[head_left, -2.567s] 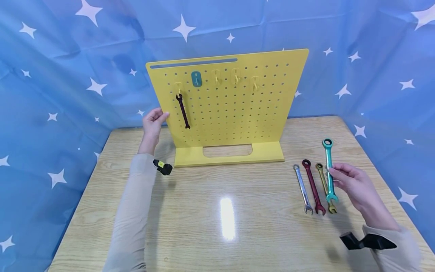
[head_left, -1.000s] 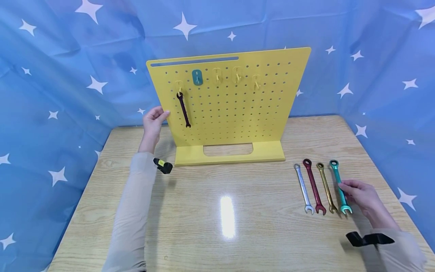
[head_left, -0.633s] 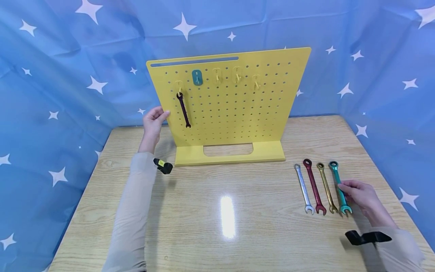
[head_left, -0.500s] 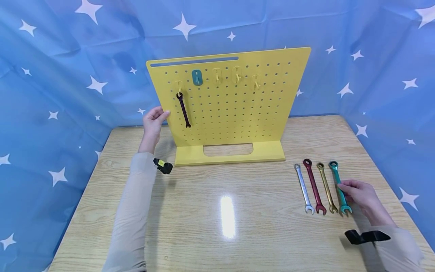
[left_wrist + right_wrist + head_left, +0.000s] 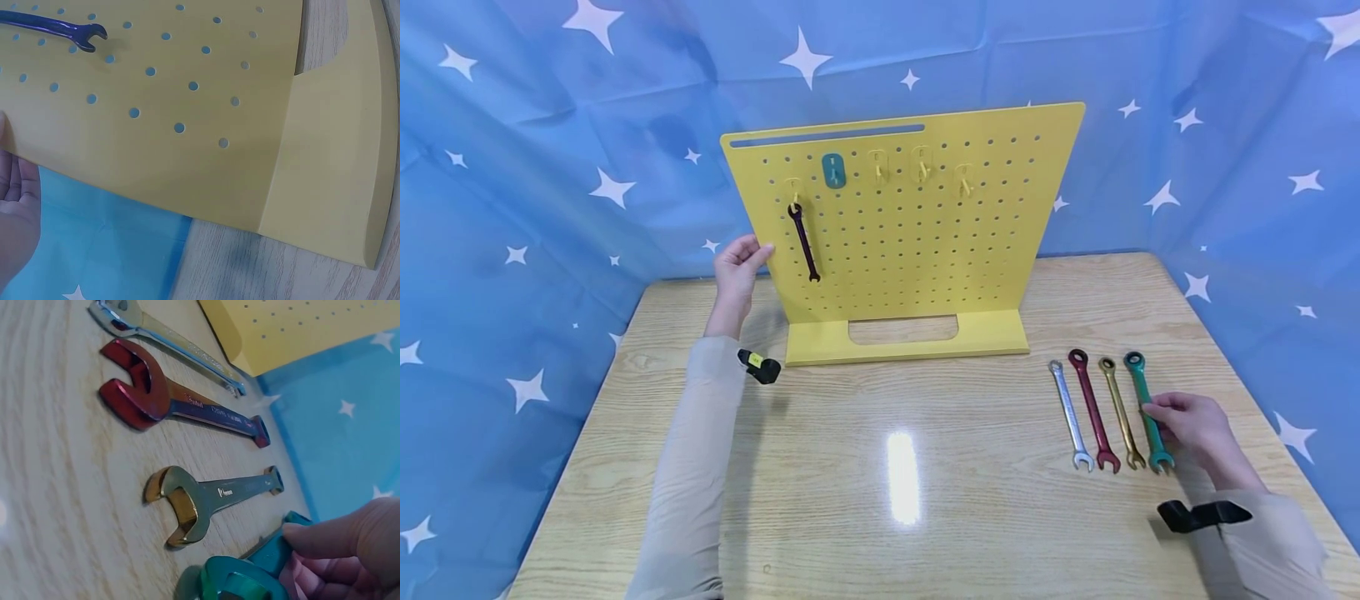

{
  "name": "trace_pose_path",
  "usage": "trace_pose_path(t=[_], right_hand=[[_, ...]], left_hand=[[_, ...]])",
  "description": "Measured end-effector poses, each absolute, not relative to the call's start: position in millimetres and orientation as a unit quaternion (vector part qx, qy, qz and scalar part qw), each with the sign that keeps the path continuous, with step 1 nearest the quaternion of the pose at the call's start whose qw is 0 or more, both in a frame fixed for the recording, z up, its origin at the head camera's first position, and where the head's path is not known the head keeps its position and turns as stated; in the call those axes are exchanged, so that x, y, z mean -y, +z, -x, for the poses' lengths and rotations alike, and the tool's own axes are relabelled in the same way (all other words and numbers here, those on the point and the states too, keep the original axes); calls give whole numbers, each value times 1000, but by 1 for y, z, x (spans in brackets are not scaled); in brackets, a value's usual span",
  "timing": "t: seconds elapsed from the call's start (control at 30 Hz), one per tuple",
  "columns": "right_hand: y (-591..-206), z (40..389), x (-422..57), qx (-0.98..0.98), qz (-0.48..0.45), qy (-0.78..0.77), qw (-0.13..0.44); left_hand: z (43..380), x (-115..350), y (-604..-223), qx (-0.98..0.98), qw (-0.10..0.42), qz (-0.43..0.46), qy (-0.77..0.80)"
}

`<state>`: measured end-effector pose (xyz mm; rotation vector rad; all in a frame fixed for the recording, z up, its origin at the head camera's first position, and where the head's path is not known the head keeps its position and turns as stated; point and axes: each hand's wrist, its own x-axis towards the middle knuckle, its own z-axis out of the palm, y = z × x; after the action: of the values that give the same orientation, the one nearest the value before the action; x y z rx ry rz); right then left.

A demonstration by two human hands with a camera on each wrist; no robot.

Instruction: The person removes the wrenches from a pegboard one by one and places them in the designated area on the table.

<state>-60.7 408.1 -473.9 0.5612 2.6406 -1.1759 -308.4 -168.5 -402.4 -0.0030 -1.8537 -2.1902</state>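
Note:
My left hand (image 5: pixel 737 268) grips the left edge of a yellow pegboard (image 5: pixel 910 242), thumb in front and fingers behind. A dark purple wrench (image 5: pixel 804 242) hangs from the leftmost hook; its open end also shows in the left wrist view. At the table's right side, my right hand (image 5: pixel 1197 427) pinches the shank of a green wrench (image 5: pixel 1142 392) between thumb and fingers. To its left lie a gold wrench (image 5: pixel 1122 414), a red wrench (image 5: pixel 1093 411) and a silver wrench (image 5: pixel 1071 415), roughly side by side. Whether the green wrench touches the table is unclear.
A teal hook (image 5: pixel 833 171) and several yellow hooks (image 5: pixel 922 165) line the upper pegboard, with nothing hanging from them. The wooden table (image 5: pixel 820 483) extends in front of the board's base. Blue star-patterned cloth (image 5: pixel 550 250) surrounds the table at the back and sides.
The green wrench was held raised over the gold one. My right hand has brought it right and down beside the gold wrench, with only slight movement since. My left hand stays on the pegboard.

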Motion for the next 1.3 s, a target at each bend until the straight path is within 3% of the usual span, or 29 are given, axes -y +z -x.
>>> trace_pose_path(t=[0.73, 1.3], right_hand=[[-470, 64, -402, -914, -210, -337, 80], [-473, 61, -393, -929, -222, -295, 10]], left_hand=[[307, 168, -401, 639, 134, -2, -757], [308, 169, -402, 637, 136, 8, -759]])
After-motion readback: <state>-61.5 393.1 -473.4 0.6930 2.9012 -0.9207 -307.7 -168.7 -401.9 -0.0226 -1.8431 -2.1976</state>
